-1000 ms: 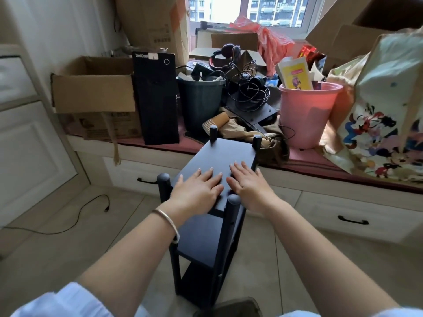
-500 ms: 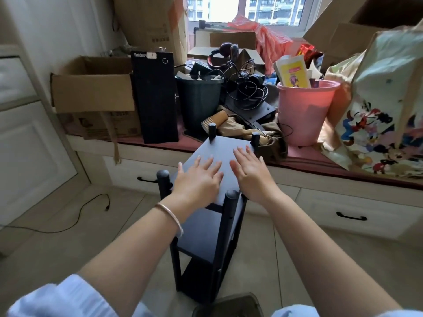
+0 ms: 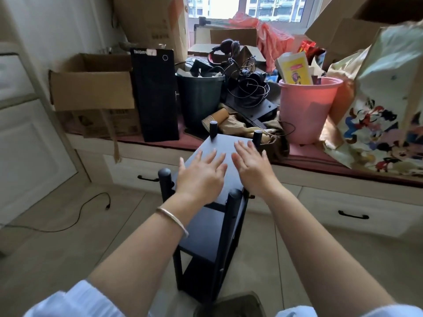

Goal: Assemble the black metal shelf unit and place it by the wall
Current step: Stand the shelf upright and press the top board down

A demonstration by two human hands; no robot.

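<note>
Resting flat on the shelf unit's [image 3: 219,147] top, the left hand [image 3: 201,177] and right hand [image 3: 251,168] lie side by side, fingers straight and spread. The unit stands upright on the floor against the window seat [image 3: 343,179], its long top pointing toward it. A black computer [image 3: 155,94] reads "ThinkCentre". The pink bucket [image 3: 306,108] holds a yellow book [image 3: 295,69]; the dark bin [image 3: 201,99] holds clutter.

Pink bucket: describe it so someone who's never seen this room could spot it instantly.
Start at the cluttered window seat under the window, behind the black shelf unit. The pink bucket stands right of the tangle of black cables, left of the cartoon-print bag. Unlike the dark green bin, it holds a yellow booklet.
</note>
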